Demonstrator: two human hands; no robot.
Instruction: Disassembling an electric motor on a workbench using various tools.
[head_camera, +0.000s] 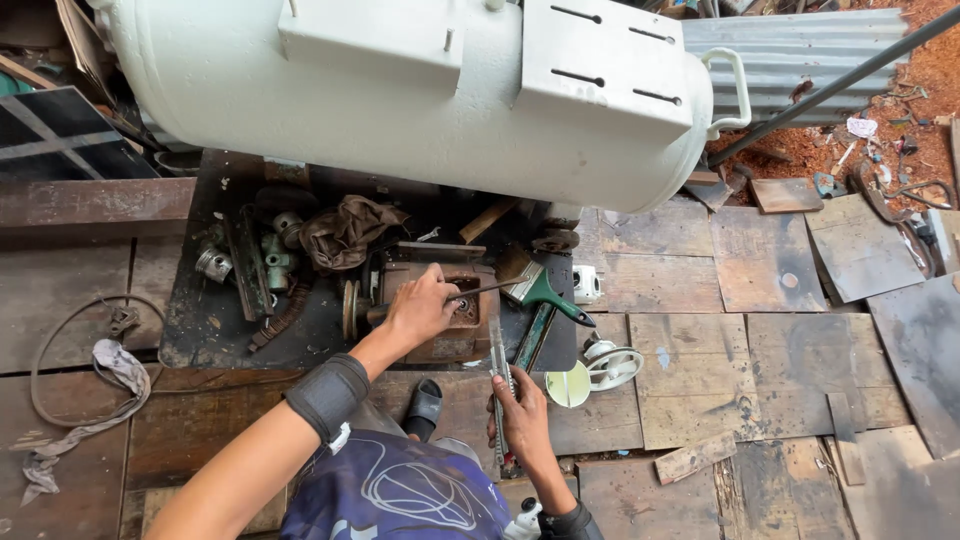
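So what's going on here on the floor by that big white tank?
A person crouches on wooden planks beside a large white tank. Their left hand holds a thin metal rod poked into a rusty brown machine casing on a dark greasy mat. Their right hand grips a long, narrow metal tool, resting it near the casing. A green-handled paintbrush, a crumpled rag and loose engine parts lie around it.

Both forearms bare — left hand (420, 305) and right hand (522, 415) ungloved, no rings or watch visible. Black elastic band (327, 394) around the left arm near the elbow; a dark cuff (567, 524) at the right arm's lower edge. Dark blue garment (400, 490) with thin white looping line print — black sandal (424, 405) below.
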